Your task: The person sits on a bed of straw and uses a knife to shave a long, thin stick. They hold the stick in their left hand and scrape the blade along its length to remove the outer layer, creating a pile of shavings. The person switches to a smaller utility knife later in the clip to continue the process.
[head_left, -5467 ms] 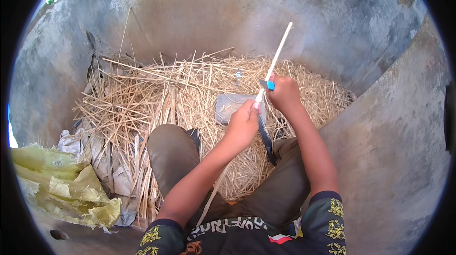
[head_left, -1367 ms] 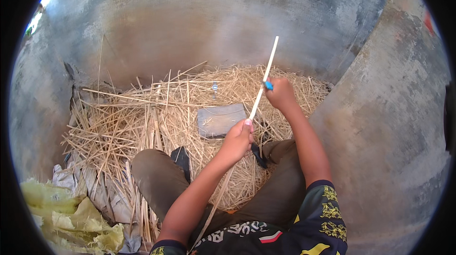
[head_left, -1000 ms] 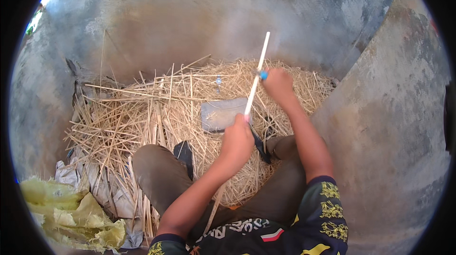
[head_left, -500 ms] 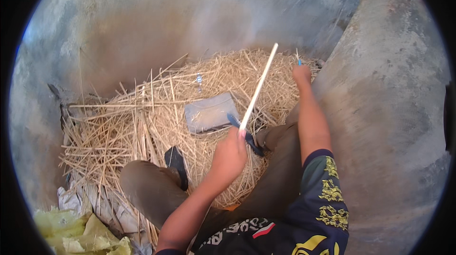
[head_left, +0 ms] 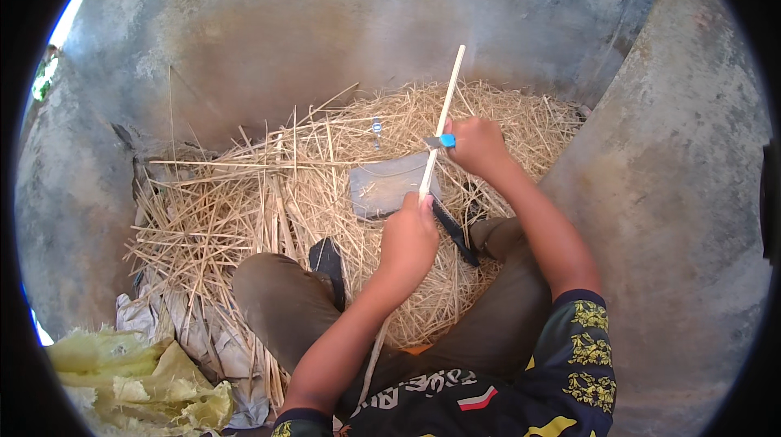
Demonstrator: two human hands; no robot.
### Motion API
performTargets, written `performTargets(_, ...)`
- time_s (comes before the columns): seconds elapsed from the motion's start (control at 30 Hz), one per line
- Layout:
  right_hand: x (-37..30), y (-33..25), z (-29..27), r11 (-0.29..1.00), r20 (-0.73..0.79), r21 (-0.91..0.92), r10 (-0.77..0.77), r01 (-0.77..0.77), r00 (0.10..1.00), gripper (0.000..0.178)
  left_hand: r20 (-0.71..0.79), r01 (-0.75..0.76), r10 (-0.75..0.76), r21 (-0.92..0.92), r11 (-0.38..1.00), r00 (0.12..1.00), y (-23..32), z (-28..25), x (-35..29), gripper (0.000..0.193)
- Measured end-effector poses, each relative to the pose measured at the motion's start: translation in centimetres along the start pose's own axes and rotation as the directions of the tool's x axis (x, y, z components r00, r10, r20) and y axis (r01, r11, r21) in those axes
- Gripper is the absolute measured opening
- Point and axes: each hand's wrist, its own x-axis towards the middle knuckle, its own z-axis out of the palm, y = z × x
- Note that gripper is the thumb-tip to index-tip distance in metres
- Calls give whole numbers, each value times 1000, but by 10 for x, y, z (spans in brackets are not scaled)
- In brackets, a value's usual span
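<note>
My left hand (head_left: 409, 240) is closed around the lower part of a pale, peeled stick (head_left: 451, 95), which points up and slightly to the right. My right hand (head_left: 478, 144) grips a small knife with a blue handle (head_left: 447, 141). Its short grey blade (head_left: 433, 143) lies across the stick, about midway along the part that shows above my left fist. Most of the knife's handle is hidden in my right fingers. Below the stick, a grey block (head_left: 390, 189) rests on a bed of thin shavings (head_left: 415, 299).
Longer split strips (head_left: 203, 233) are heaped at the left. A yellow torn sack (head_left: 146, 388) lies at the lower left. Concrete walls (head_left: 268, 46) rise behind and at the right. Dark footwear (head_left: 327, 266) shows beside my bent legs (head_left: 277, 290).
My right hand has come back from the far right with the knife, whose blade now meets the stick. The stick stands somewhat steeper. The whole view has shifted a little.
</note>
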Motion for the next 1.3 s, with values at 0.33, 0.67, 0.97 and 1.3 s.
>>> performTargets(0.33, 50, 103, -9, 683, -43, -71, 726, -727, 686, 29, 92, 5, -9, 44, 999, 996, 22, -5, -29, 22)
performTargets(0.67, 4, 97, -43, 792, 111, 167, 576, -587, 810, 32, 88, 4, 10, -155, 988, 996, 9, -7, -19, 28)
performTargets(0.97, 3, 25, -23, 1000, -39, 10, 23, -22, 999, 43, 93, 96, -66, -366, 926, 993, 0, 1, -18, 23)
performTargets(1.3, 47, 44, -20, 933, -49, -44, 355, -358, 933, 36, -52, -1, -5, -129, 992, 999, 19, -8, -24, 23)
